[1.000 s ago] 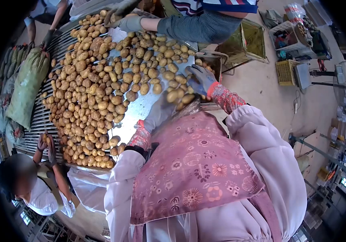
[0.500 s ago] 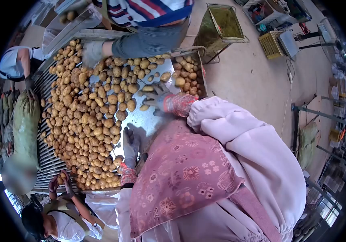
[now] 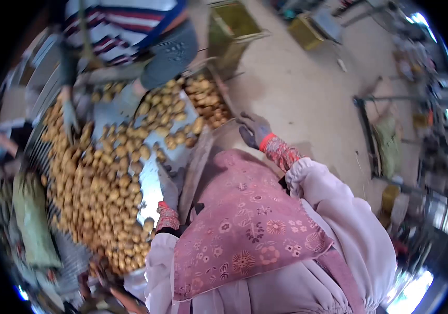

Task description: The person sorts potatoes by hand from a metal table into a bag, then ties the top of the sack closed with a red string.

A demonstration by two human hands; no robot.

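Brown potatoes (image 3: 93, 188) cover most of a slatted sorting table with a shiny metal sheet (image 3: 151, 196) at its near side. My left hand (image 3: 167, 188), in a grey glove, lies over the sheet beside the potatoes, fingers stretched out and nothing visible in it. My right hand (image 3: 255, 131), gloved too, is past the table's edge, close to the corner of a bin of potatoes (image 3: 208, 102). Its fingers are loosely apart with nothing seen between them. The picture is somewhat blurred.
Across the table a person in a striped top (image 3: 124, 31) reaches gloved hands among the potatoes. A full green sack (image 3: 33, 220) lies at the far side. Another person's hands (image 3: 98, 272) show at the lower left. A green-lined container (image 3: 234, 23) stands on the floor (image 3: 307, 99).
My right hand has left the metal sheet and moved right, beyond the table edge. My left hand stays near the same spot. The view has turned, and the striped-top person reaches farther left.
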